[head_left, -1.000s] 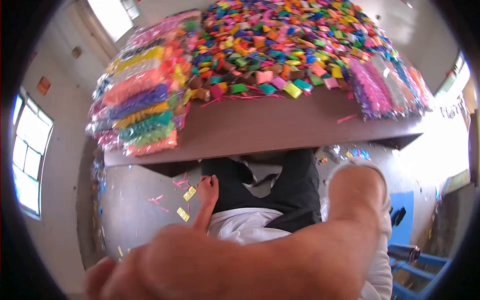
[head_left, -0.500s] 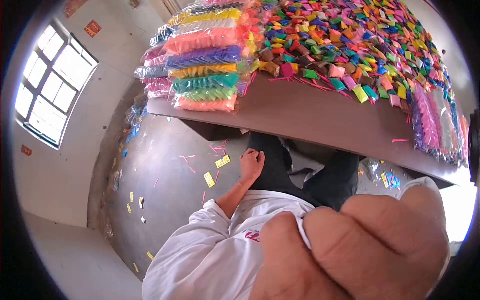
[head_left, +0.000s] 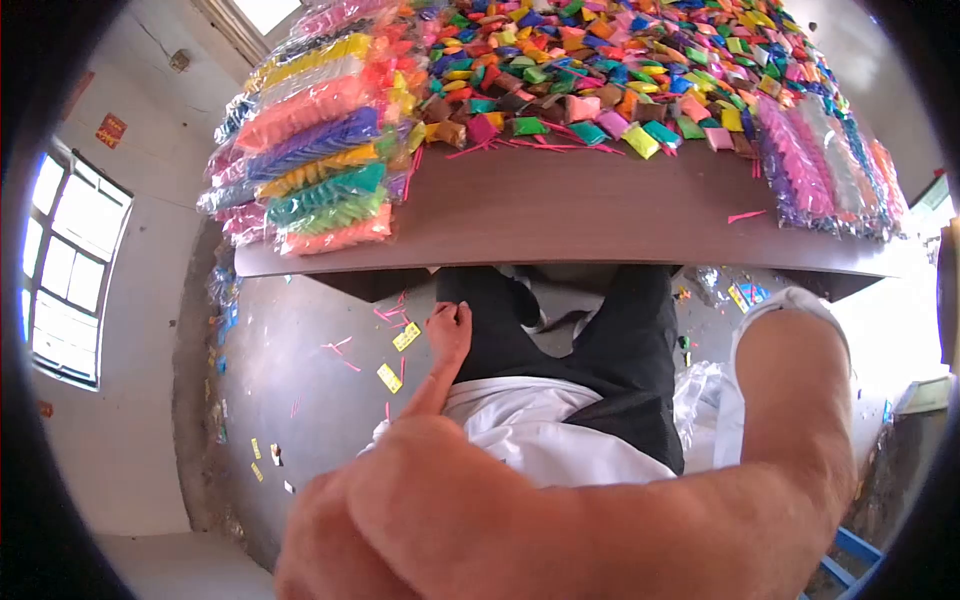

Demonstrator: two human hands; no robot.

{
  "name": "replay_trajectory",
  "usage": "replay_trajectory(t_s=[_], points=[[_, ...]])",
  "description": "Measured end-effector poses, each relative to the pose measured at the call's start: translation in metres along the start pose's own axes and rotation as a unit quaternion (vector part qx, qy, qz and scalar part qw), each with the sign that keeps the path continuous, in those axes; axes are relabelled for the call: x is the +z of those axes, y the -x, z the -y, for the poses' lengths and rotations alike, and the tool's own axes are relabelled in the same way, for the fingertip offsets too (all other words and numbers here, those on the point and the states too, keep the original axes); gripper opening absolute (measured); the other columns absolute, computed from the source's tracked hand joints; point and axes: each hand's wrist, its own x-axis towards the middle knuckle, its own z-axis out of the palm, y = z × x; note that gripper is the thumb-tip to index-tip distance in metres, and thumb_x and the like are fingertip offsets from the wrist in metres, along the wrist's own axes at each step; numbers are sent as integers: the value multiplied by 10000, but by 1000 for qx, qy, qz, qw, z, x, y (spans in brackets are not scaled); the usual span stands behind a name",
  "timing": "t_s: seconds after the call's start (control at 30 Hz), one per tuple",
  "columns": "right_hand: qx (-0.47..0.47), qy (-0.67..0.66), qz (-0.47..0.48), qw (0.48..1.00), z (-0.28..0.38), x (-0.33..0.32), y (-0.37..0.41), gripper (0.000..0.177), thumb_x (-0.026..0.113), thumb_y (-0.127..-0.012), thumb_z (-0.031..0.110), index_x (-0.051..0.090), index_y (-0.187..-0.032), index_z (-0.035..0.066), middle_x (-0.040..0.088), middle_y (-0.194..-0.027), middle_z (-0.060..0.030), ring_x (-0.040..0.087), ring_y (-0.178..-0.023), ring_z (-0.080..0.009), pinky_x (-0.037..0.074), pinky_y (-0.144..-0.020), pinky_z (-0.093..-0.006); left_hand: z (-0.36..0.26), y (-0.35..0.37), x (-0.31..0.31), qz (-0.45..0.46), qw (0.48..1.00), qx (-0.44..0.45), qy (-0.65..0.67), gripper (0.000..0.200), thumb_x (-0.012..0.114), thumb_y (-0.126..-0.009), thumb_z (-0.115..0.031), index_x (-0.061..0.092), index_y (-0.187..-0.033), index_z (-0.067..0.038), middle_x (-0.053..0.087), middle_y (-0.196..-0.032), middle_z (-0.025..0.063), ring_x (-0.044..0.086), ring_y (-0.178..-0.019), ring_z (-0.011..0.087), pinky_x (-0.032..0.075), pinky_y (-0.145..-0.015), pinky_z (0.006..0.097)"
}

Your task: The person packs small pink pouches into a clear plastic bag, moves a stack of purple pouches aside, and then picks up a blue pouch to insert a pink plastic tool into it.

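Note:
My left hand (head_left: 449, 332) rests on the left thigh of my black trousers (head_left: 560, 372), its fingers loosely curled with nothing visible in them. Very large and close to the camera, my right hand (head_left: 390, 515) reaches across the bottom of the view from the right. Its fingers are cut off or too near to make out. Ahead is a brown table (head_left: 560, 215). Stacked clear bags of coloured packets (head_left: 315, 170) stand at its left, and a wide heap of small colourful packets (head_left: 620, 80) covers the back. Neither hand touches these.
More bagged packets (head_left: 825, 180) lie at the table's right end. Pink strips (head_left: 520, 146) lie along the heap's front edge. On the grey floor (head_left: 300, 340) are yellow cards (head_left: 390, 377) and scraps. A barred window (head_left: 75, 270) is at left, blue bars (head_left: 850, 555) at lower right.
The view has turned to the right, so the table appears straighter and further left. My right hand and forearm have swung leftward across the bottom. My left hand stays on the thigh.

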Motion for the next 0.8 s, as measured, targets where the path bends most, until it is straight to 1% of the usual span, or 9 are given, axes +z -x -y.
replay_trajectory(t_s=[0.13, 0.23, 0.3, 0.37, 0.4, 0.47, 0.53, 0.7, 0.8], points=[[33, 4, -59, 998, 3, -2, 19, 80, 599, -681, 50, 587, -761, 46, 621, -756, -92, 626, -703, -303, 515, -626, -402, -5, 1, -4, 6, 1000, -15, 1, 322, 596, -900, -258, 622, -688, -17, 650, -842, 136, 615, -864, 320, 416, -819, 459], [108, 15, -136, 985, 4, 0, 46, 86, 591, -682, 37, 585, -767, 43, 621, -762, -96, 627, -710, -304, 517, -636, -403, 1, 1, 1, -9, 1000, -3, -2, 319, 597, -898, -265, 631, -694, -22, 656, -854, 134, 619, -883, 310, 419, -823, 452], [246, 22, -184, 952, -3, 15, 78, 90, 587, -682, 29, 584, -771, 42, 622, -766, -98, 628, -715, -305, 519, -642, -403, -2, 1, 1, -9, 1000, -16, -13, 313, 599, -896, -264, 638, -699, -24, 659, -858, 134, 622, -890, 305, 422, -828, 450], [437, 13, -209, 875, -18, 47, 124, 96, 582, -682, 20, 582, -776, 40, 622, -770, -100, 628, -720, -305, 521, -649, -404, -2, 2, 0, -13, 1000, -10, -10, 311, 602, -894, -262, 636, -696, -24, 659, -853, 133, 623, -887, 304, 425, -826, 452], [571, 0, -192, 798, -23, 67, 149, 59, 548, -730, -10, 559, -785, 10, 603, -749, -132, 616, -716, -330, 512, -654, -400, 0, 2, 1, -8, 1000, -6, -8, 308, 603, -892, -257, 636, -693, -24, 655, -841, 132, 621, -888, 299, 425, -826, 449], [659, 13, -125, 741, -31, 110, 220, 91, 515, -778, -1, 587, -830, 20, 608, -767, -156, 620, -740, -360, 506, -664, -410, -1, 2, -1, -11, 1000, -6, 10, 304, 603, -891, -245, 629, -693, -15, 647, -827, 139, 621, -849, 310, 435, -783, 451], [702, 43, -54, 709, -24, 160, 294, 122, 507, -787, 20, 614, -839, 45, 622, -786, -164, 627, -767, -375, 500, -677, -434, -3, 4, -4, -14, 1000, -4, 26, 302, 600, -892, -230, 618, -693, -4, 635, -803, 150, 618, -801, 324, 443, -732, 451], [747, 77, -98, 653, 0, 199, 337, 92, 526, -790, 49, 617, -798, 54, 632, -803, -154, 625, -776, -369, 494, -691, -451, -17, 7, -8, -19, 996, 34, 77, 302, 588, -905, -197, 584, -695, 19, 585, -716, 181, 578, -661, 365, 440, -611, 440], [742, 97, -113, 654, -1, 208, 337, 86, 532, -793, 54, 618, -796, 57, 625, -791, -146, 621, -758, -365, 488, -668, -450, -54, 5, -28, 121, 977, -39, 172, 292, 585, -913, -187, 572, -701, 13, 546, -669, 173, 557, -641, 366, 434, -604, 417]])
